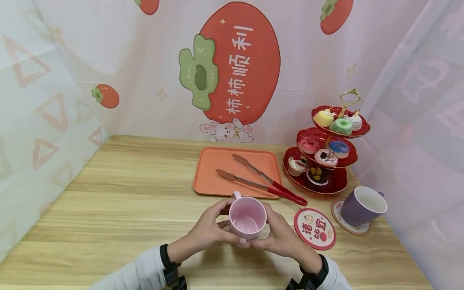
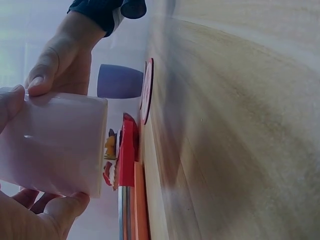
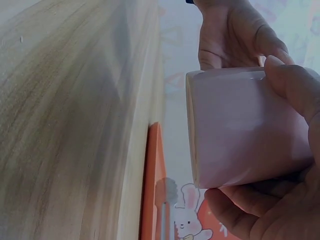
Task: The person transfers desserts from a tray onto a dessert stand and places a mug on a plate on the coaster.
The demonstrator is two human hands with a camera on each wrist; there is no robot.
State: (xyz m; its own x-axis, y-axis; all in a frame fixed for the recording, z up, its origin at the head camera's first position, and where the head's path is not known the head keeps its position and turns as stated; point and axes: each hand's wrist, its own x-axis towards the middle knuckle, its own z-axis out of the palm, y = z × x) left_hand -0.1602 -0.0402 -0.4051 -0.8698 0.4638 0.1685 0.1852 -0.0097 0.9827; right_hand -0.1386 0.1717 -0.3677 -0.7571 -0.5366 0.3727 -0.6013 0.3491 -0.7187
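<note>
I see both hands wrapped around the pink mug [image 1: 247,217], which is lifted just clear of the bench [image 1: 127,209] near its front edge, in front of the orange tray [image 1: 214,169]. My left hand [image 1: 208,231] curls round the mug's left side, and my right hand [image 1: 277,235] curls round its right side; the fingertips of the two meet at the near side of the mug. The mug tilts toward me, its open mouth facing up and its handle pointing away toward the tray. In the left wrist view the mug's wall [image 2: 52,145] is pinched between thumb and fingers, with the other hand's [image 2: 65,60] thumb on its edge; the right wrist view shows the same hold from the other side, with the mug [image 3: 245,125] held off the wood.

Across the tray lie tongs [image 1: 264,181] with red handles, their handle end reaching past the tray's right edge. Just right of my right hand sits a round coaster [image 1: 314,228] with a red rim (printed, with characters I cannot read clearly). Further right a purple mug [image 1: 362,206] stands on a second coaster [image 1: 348,227]. Behind them is a three-tier red stand [image 1: 328,159] loaded with small cakes. The backdrop shows a large persimmon print [image 1: 235,60].
</note>
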